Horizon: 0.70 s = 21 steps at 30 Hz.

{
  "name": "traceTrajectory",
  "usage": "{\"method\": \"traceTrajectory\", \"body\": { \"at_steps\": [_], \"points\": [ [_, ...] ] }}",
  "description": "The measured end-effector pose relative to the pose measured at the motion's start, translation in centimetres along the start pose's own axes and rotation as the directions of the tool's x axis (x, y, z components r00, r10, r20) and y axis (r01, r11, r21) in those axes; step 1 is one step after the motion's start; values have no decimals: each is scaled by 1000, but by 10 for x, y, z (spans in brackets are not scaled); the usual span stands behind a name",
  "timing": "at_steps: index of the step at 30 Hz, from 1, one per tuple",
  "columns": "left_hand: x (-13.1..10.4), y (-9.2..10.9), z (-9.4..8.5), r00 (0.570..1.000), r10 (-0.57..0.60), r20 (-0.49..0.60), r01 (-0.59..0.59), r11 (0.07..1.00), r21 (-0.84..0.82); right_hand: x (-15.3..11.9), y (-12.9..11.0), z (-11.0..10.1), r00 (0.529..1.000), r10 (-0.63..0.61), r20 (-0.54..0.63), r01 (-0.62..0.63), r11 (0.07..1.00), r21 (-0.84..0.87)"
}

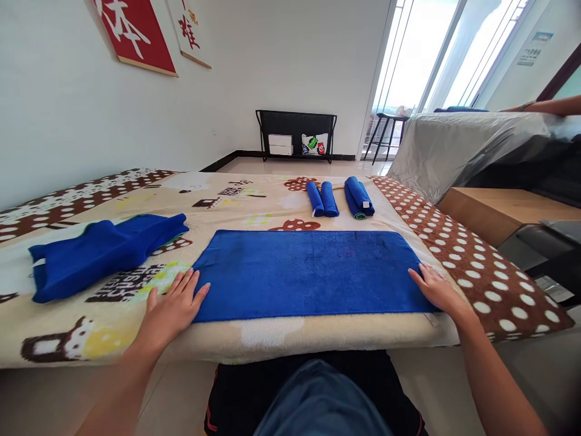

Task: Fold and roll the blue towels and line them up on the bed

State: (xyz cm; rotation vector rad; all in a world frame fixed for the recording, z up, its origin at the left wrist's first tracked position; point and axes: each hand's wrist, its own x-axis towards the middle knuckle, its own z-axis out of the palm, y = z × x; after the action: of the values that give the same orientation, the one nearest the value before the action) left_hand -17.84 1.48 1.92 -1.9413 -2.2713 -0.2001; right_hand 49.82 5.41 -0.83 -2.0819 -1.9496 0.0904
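Note:
A blue towel [308,275] lies spread flat across the bed in front of me, its long side toward my body. At its left edge rests my left hand [175,300], fingers stretched out and apart, thumb on the cloth. My right hand [436,287] lies on the right edge, fingers extended and touching the towel; some of them are partly hidden. Neither hand grips anything. Left of my left hand is a crumpled blue towel [109,248] with a white tag. Beyond the flat towel lie two slim rolled blue towels [322,198] and a thicker blue roll [359,197].
A patterned blanket [245,336] with a brown dotted border covers the bed. To the right stand a wooden box [494,206] and plastic-covered furniture [458,142], with another person's arm [556,107] above it. A black rack [296,130] is against the far wall.

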Motion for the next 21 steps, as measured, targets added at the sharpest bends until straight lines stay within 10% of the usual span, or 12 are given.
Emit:
{"method": "traceTrajectory", "body": {
  "at_steps": [7,16,21],
  "points": [
    [47,120,-6,914,383,135,-371,923,-102,30,-119,23,899,-400,177,393,916,77],
    [51,11,-6,989,-52,135,53,999,-7,34,1,-19,987,23,159,-19,1000,-24],
    [73,70,-8,990,51,134,-48,999,-22,52,-60,-5,985,-65,158,64,998,14]
  ]
}}
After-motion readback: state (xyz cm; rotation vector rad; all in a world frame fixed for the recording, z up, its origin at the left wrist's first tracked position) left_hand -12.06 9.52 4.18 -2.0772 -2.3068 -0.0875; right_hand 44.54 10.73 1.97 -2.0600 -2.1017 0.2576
